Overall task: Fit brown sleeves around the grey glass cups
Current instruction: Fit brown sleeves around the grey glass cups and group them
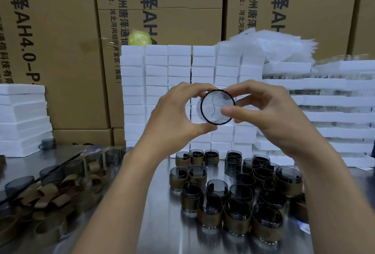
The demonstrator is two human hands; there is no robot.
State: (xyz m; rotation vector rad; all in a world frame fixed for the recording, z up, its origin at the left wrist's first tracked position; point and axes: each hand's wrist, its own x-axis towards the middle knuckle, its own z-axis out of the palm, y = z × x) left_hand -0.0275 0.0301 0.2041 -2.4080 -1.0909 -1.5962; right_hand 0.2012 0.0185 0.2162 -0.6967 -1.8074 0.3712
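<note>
"Two sets of fingertips [229,110] on one glass. What exactly are they doing?"

"Gripping it. The left hand [174,115] curls its fingers over the top of the rim with the thumb under it. The right hand [269,117] pinches the other side, thumb laid across the face. Between them the grey glass cup [212,111] is held up in the air, end-on to the camera, well above the table."

"Does it wear a sleeve?"

"I cannot tell — only the dark circular rim and the see-through bottom show from this angle, and the hands hide its wall."

"And below the hands?"

"On the steel table [162,229], at the right, stands a crowd of sleeved cups [267,223], each with a brown band round its middle. A few unsleeved cups [233,160] are stacked among them at the back. At the left lies a heap of loose brown sleeves [56,199], with a row of bare grey cups [77,167] just behind it."

"So how far along?"

"Well under way, I judge, but not finished — many cups are done, yet plenty of sleeves and bare cups are left. Behind all this rise white foam blocks [182,75] and printed cardboard boxes [60,50]."
</note>
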